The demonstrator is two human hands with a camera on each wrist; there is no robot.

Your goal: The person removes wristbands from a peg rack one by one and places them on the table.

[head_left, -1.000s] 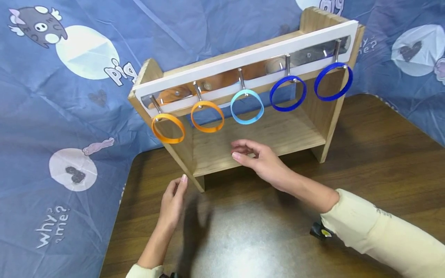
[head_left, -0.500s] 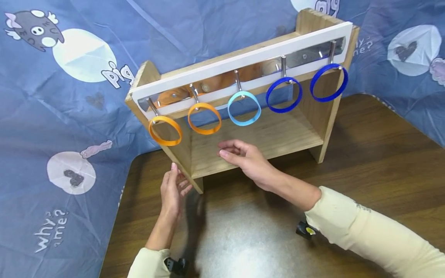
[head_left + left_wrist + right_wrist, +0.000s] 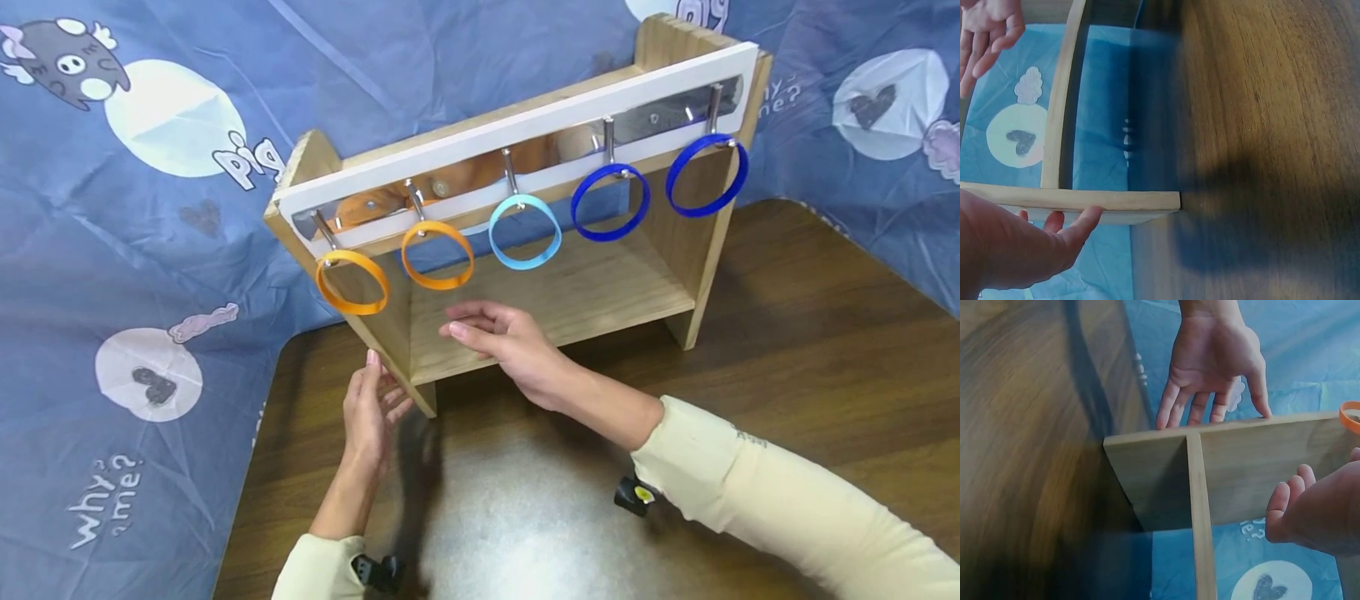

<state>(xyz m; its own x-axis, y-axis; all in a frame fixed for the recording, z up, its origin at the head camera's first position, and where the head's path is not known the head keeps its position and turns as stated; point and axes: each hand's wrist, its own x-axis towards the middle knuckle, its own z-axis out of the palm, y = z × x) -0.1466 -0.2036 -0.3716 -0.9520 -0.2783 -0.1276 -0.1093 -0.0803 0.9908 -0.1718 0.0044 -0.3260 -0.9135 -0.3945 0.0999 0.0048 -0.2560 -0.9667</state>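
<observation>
A wooden shelf rack (image 3: 600,287) stands on the table with metal hooks along its white-framed front strip. From the hooks hang two orange bands (image 3: 442,285), one light blue band (image 3: 527,266) and two dark blue bands (image 3: 606,237). My left hand (image 3: 366,421) is at the lower outside of the rack's left side panel (image 3: 1116,200), thumb near its front edge and fingers extended; the right wrist view shows its fingertips (image 3: 1163,419) at the wood. Below the orange bands, my right hand (image 3: 513,346) hovers before the shelf board, fingers loosely curved, holding nothing.
The brown wooden table (image 3: 810,350) lies beneath the rack. Blue printed cloth (image 3: 225,242) hangs behind and to the left. A small black device (image 3: 633,496) sits at the right cuff, another black device (image 3: 378,572) at the left.
My left hand has moved up to the rack's left side panel and spread its fingers. My right hand has drifted left in front of the shelf. The bands hang as before.
</observation>
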